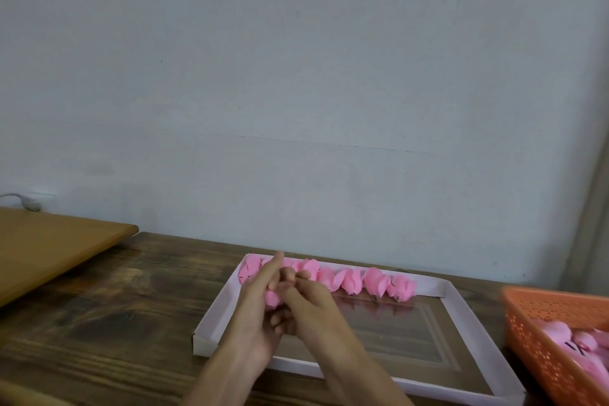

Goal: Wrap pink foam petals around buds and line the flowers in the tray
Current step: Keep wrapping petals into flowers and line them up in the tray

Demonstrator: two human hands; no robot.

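Note:
My left hand and my right hand meet above the left part of the shallow pale tray. Between them they hold a pink foam flower, and fingers of both hands curl round it. Most of that flower is hidden by the fingers. A row of several finished pink flowers lies along the tray's far wall, their dark stems pointing toward me. The left end of the row sits behind my hands.
An orange perforated basket with more pink foam pieces stands at the right edge. The tray rests on a dark wooden table. A lighter wooden board lies at the far left, below a grey wall.

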